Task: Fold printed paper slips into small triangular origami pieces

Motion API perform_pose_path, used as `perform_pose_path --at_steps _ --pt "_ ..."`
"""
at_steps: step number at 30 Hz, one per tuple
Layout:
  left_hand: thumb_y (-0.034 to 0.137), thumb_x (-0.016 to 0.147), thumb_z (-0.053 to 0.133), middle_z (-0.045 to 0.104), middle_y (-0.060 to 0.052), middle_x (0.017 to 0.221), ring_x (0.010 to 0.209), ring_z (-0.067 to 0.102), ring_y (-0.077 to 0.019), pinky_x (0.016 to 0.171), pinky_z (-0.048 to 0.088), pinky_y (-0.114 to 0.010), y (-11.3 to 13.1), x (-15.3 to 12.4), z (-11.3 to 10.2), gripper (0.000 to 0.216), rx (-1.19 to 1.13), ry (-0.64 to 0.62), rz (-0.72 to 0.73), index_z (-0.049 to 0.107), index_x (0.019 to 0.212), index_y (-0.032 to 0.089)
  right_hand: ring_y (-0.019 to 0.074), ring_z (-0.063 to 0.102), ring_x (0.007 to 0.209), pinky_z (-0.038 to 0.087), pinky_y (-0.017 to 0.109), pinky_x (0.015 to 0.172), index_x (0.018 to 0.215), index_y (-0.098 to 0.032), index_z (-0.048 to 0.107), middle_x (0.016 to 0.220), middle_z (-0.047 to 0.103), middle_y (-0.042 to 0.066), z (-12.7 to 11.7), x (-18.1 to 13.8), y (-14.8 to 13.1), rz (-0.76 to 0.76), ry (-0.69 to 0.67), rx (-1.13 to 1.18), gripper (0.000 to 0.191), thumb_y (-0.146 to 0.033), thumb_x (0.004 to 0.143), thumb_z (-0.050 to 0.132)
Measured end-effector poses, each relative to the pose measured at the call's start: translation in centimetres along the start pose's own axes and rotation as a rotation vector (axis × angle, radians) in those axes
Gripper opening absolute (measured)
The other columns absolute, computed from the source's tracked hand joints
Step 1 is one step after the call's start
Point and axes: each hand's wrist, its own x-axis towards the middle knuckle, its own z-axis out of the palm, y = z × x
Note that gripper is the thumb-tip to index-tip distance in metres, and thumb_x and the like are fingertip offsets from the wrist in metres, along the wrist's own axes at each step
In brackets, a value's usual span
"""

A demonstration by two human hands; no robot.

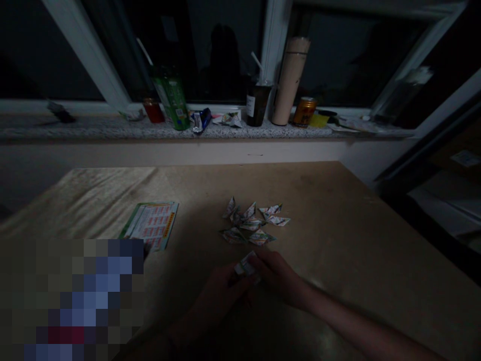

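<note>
Between my two hands is a small piece of folded printed paper [248, 264], pale with a green edge. My left hand [227, 286] grips its lower left side, the thumb lying along it. From the right, my right hand [272, 271] pinches the upper edge with bent fingers. Just beyond my hands, several folded paper pieces [251, 224] with pointed ends lie in a loose cluster on the table [319, 225]. They are made of similar printed paper. Dim light hides the finer folds and some of my fingertips.
A printed sheet or booklet [152, 224] lies at the left of the table, and a blurred-out patch covers the lower left. Along the windowsill [128, 131] stand a green bottle [175, 103], a cup with a straw [258, 104], a tall pinkish flask [290, 82] and an orange can [304, 112].
</note>
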Motion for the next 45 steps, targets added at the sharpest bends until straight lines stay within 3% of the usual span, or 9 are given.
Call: perform_pose_path --at_steps 5,11,16,22,29,31,38,41,45 --pt "0.043 0.078 0.057 0.057 0.003 0.055 0.051 0.054 -0.0138 0.050 0.041 -0.020 -0.2 0.1 0.1 0.031 -0.008 0.053 0.030 0.057 0.067 0.015 0.0118 0.046 0.058 0.036 0.022 0.055 0.070 -0.017 0.053 0.063 0.054 0.000 0.4 0.6 0.0 -0.067 0.021 -0.050 0.040 -0.043 0.093 0.035" --pt "0.043 0.079 0.056 0.055 0.004 0.053 0.049 0.051 -0.0129 0.048 0.039 -0.020 -0.2 0.1 0.1 0.029 -0.005 0.048 0.001 0.056 0.069 0.015 0.0115 0.045 0.058 0.035 0.021 0.053 0.070 -0.016 0.054 0.062 0.052 -0.001 0.7 0.5 0.3 -0.047 0.081 -0.015 0.037 -0.042 0.091 0.039" --pt "0.042 0.081 0.053 0.059 0.002 0.057 0.053 0.055 -0.0151 0.052 0.041 -0.022 -0.3 0.0 -0.1 0.028 0.034 0.017 0.030 0.057 0.073 0.015 0.0110 0.046 0.057 0.036 0.021 0.052 0.069 -0.016 0.055 0.062 0.052 -0.002 0.6 0.9 0.3 -0.013 -0.009 0.077 0.034 -0.044 0.086 0.048" --pt "0.041 0.080 0.054 0.061 0.002 0.059 0.056 0.056 -0.0155 0.052 0.039 -0.021 0.1 -0.2 -0.1 0.027 0.173 0.053 0.035 0.059 0.070 0.016 0.0103 0.045 0.054 0.036 0.021 0.052 0.068 -0.015 0.057 0.059 0.052 -0.002 0.6 0.8 0.5 -0.018 -0.032 0.121 0.039 -0.047 0.088 0.044" --pt "0.053 0.087 0.037 0.066 -0.003 0.064 0.068 0.059 -0.0201 0.072 0.043 -0.026 -0.3 -1.0 -0.1 0.049 0.105 0.159 0.073 0.063 0.063 0.019 0.0162 0.055 0.072 0.044 0.026 0.066 0.077 -0.017 0.063 0.072 0.061 0.001 0.2 1.1 0.3 -0.069 -0.091 0.237 0.036 -0.048 0.086 0.047" --pt "0.054 0.087 0.036 0.065 -0.003 0.059 0.065 0.058 -0.0202 0.070 0.043 -0.027 -0.5 -1.1 -0.2 0.050 0.114 0.157 0.059 0.063 0.062 0.020 0.0155 0.054 0.070 0.044 0.025 0.064 0.077 -0.017 0.063 0.071 0.060 0.001 0.1 1.1 0.4 -0.050 -0.114 0.274 0.037 -0.050 0.085 0.048" --pt "0.046 0.090 0.030 0.057 0.000 0.050 0.051 0.053 -0.0159 0.057 0.041 -0.023 0.1 -0.8 0.0 0.046 0.167 0.095 0.069 0.053 0.060 0.020 0.0095 0.040 0.054 0.033 0.020 0.049 0.069 -0.016 0.053 0.059 0.045 -0.004 0.7 1.0 1.1 0.066 0.094 0.217 0.037 -0.051 0.082 0.052" --pt "0.047 0.090 0.031 0.055 0.000 0.050 0.049 0.051 -0.0152 0.051 0.038 -0.022 0.3 -0.8 0.1 0.046 0.134 0.062 0.053 0.052 0.060 0.019 0.0092 0.037 0.053 0.031 0.020 0.047 0.069 -0.017 0.050 0.059 0.042 -0.004 0.9 0.9 1.0 0.073 0.114 0.217 0.035 -0.050 0.081 0.052" --pt "0.046 0.088 0.038 0.057 0.000 0.057 0.055 0.052 -0.0150 0.054 0.037 -0.022 0.1 -0.6 0.0 0.041 0.155 0.089 0.072 0.055 0.065 0.016 0.0092 0.035 0.052 0.030 0.020 0.046 0.066 -0.018 0.047 0.058 0.040 -0.004 0.8 0.9 0.9 0.076 0.094 0.212 0.037 -0.052 0.080 0.051"
